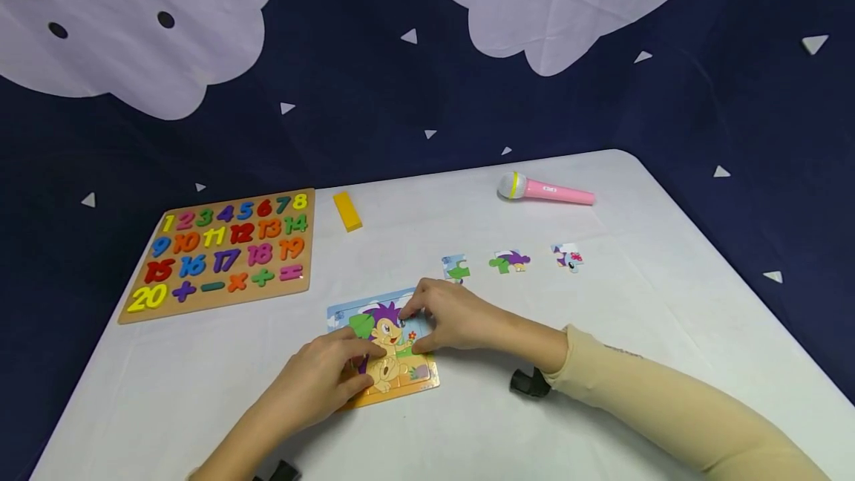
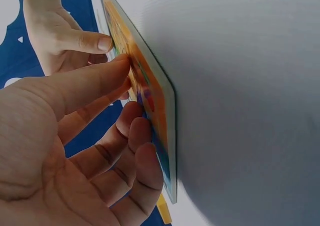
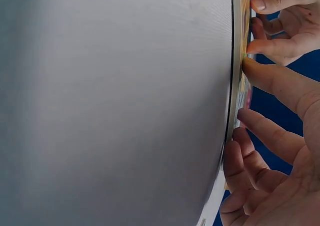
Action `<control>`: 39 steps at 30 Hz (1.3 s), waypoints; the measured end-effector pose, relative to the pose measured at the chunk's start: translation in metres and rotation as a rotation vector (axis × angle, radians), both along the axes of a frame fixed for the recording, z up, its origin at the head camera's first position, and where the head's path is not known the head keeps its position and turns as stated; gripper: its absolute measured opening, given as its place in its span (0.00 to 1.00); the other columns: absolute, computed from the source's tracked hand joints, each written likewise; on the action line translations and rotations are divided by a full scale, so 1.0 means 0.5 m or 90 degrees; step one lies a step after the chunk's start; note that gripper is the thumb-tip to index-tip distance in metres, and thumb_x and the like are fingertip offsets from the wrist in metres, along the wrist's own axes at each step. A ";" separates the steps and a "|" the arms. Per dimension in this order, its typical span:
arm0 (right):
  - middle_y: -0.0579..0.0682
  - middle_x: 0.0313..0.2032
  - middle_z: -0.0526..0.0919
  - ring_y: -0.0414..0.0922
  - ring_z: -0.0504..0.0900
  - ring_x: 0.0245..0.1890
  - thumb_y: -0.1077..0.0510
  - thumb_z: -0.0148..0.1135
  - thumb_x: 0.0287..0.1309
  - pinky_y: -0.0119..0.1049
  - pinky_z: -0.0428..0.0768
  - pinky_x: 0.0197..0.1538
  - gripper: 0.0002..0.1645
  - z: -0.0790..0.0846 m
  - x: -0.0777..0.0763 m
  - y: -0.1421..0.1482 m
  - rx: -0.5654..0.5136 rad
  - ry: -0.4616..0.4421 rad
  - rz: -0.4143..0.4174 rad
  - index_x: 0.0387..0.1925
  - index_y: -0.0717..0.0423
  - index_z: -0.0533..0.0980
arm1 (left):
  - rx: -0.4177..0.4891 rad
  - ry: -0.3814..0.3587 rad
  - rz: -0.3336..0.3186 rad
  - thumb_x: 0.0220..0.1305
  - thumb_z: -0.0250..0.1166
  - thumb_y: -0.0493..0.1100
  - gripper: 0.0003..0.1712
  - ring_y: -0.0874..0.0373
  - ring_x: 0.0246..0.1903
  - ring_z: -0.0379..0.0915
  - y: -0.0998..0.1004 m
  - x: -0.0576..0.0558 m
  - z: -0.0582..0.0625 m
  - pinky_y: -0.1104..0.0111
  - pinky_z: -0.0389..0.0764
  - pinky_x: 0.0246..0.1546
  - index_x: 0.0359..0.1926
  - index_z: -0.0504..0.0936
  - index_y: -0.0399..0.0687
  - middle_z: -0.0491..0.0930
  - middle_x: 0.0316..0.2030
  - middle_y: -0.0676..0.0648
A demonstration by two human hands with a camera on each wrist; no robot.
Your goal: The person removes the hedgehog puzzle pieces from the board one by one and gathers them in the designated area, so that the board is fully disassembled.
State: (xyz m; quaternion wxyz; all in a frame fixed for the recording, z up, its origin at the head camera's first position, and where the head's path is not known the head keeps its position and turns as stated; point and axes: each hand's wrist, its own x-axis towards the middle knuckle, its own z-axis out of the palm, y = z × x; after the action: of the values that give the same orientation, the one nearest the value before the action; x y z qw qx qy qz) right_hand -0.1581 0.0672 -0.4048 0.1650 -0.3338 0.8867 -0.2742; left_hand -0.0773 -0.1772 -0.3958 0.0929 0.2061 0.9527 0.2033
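A jigsaw puzzle board [image 1: 390,370] with a purple-haired hedgehog picture lies on the white table. My left hand [image 1: 327,370] touches its left side, thumb and fingertips resting on the picture. On the right side, my right hand [image 1: 461,315] presses the surface with thumb and forefinger spread apart. In the left wrist view, the fingertips of my left hand [image 2: 100,136] meet the board face. The right wrist view has my right hand [image 3: 280,136] at the board's edge [image 3: 237,60]. Whether a loose piece lies under the fingers is hidden.
Beyond my right hand lie three loose puzzle pieces: a green-and-blue piece [image 1: 456,266], a purple-and-green piece [image 1: 510,261] and a purple-and-white piece [image 1: 568,257]. A number board [image 1: 220,251], a yellow block [image 1: 347,211] and a pink toy microphone [image 1: 557,193] sit farther back.
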 end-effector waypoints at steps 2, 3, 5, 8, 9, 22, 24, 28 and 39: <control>0.45 0.48 0.85 0.40 0.76 0.41 0.52 0.85 0.53 0.32 0.76 0.46 0.26 0.001 0.001 -0.001 0.003 0.006 0.005 0.55 0.48 0.89 | 0.003 0.002 0.001 0.62 0.80 0.42 0.15 0.66 0.31 0.67 0.000 0.000 0.000 0.74 0.69 0.30 0.50 0.92 0.58 0.78 0.34 0.60; 0.45 0.47 0.85 0.40 0.75 0.41 0.52 0.85 0.53 0.33 0.75 0.46 0.26 0.001 0.001 -0.001 0.005 0.009 0.007 0.54 0.48 0.90 | 0.005 0.002 0.002 0.62 0.80 0.42 0.15 0.66 0.31 0.66 0.000 0.000 -0.001 0.74 0.69 0.30 0.50 0.92 0.58 0.77 0.33 0.60; 0.45 0.47 0.84 0.40 0.75 0.41 0.52 0.85 0.53 0.34 0.75 0.46 0.25 0.002 0.002 -0.002 0.010 0.015 0.011 0.54 0.46 0.90 | 0.012 0.002 0.001 0.62 0.80 0.42 0.15 0.66 0.30 0.66 -0.001 0.001 -0.001 0.73 0.68 0.30 0.50 0.92 0.58 0.77 0.33 0.59; 0.45 0.47 0.84 0.40 0.74 0.41 0.51 0.85 0.53 0.35 0.74 0.47 0.24 0.002 0.002 -0.004 0.019 0.023 0.016 0.54 0.45 0.90 | 0.024 -0.002 0.002 0.61 0.80 0.42 0.15 0.66 0.30 0.66 -0.002 0.002 -0.003 0.73 0.68 0.30 0.50 0.92 0.59 0.77 0.33 0.59; 0.46 0.47 0.85 0.40 0.74 0.42 0.51 0.85 0.53 0.36 0.74 0.48 0.24 0.002 0.002 -0.004 0.021 0.025 0.017 0.54 0.44 0.90 | 0.027 -0.005 0.003 0.61 0.81 0.42 0.15 0.66 0.31 0.66 -0.003 0.002 -0.003 0.73 0.68 0.30 0.49 0.92 0.59 0.77 0.33 0.59; 0.43 0.47 0.85 0.40 0.77 0.47 0.53 0.85 0.52 0.38 0.76 0.55 0.23 0.000 0.003 -0.011 0.014 0.003 0.020 0.51 0.44 0.89 | 0.029 -0.024 0.002 0.63 0.80 0.43 0.14 0.65 0.30 0.65 -0.001 0.002 -0.002 0.72 0.66 0.28 0.49 0.93 0.56 0.74 0.31 0.58; 0.42 0.45 0.84 0.40 0.76 0.46 0.53 0.85 0.52 0.37 0.76 0.54 0.23 0.000 0.003 -0.012 0.015 -0.002 0.020 0.50 0.44 0.87 | 0.027 -0.028 0.004 0.63 0.80 0.42 0.14 0.65 0.30 0.65 0.001 0.002 -0.001 0.72 0.65 0.28 0.49 0.93 0.56 0.74 0.31 0.59; 0.41 0.42 0.82 0.39 0.74 0.43 0.53 0.85 0.51 0.38 0.74 0.52 0.24 0.002 0.003 -0.016 0.022 -0.015 0.018 0.50 0.42 0.84 | 0.025 -0.034 0.007 0.63 0.80 0.42 0.14 0.64 0.29 0.64 0.005 0.002 -0.002 0.72 0.65 0.28 0.49 0.93 0.55 0.73 0.30 0.59; 0.40 0.40 0.83 0.39 0.75 0.42 0.51 0.86 0.51 0.39 0.75 0.53 0.25 0.006 -0.001 -0.019 0.052 0.006 0.024 0.52 0.42 0.87 | 0.030 -0.032 0.009 0.62 0.80 0.43 0.13 0.65 0.29 0.64 0.004 0.001 -0.009 0.71 0.64 0.28 0.48 0.92 0.58 0.74 0.30 0.59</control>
State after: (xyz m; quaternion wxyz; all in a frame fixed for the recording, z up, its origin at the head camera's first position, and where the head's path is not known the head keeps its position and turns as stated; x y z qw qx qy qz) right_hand -0.1589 0.0577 -0.4016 0.1796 -0.3445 0.8914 -0.2333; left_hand -0.0766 -0.1755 -0.4003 0.1101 0.1961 0.9465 0.2315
